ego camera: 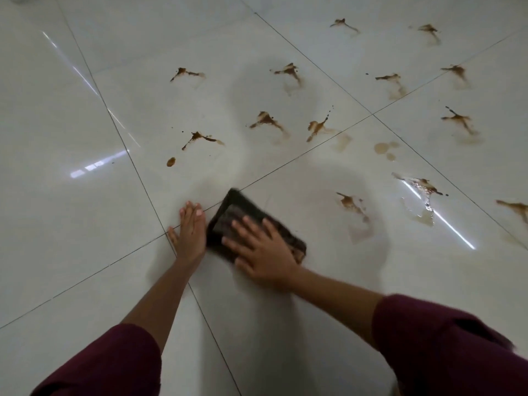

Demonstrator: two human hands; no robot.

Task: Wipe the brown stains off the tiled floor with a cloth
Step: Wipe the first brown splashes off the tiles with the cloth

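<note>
Right hand (264, 252) is pressing flat, fingers spread, on the dark folded cloth (243, 221) lying near a tile joint; left hand (191, 231), fingers straight and together, is bracing on the floor (71, 224) just beside it. Judged early: about sixteen brown stains (267, 121) are remaining beyond the cloth, several already looking smeared.

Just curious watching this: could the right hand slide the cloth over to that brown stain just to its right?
Probably yes: the right hand presses the cloth, and only bare tile lies between it and that stain.
</note>
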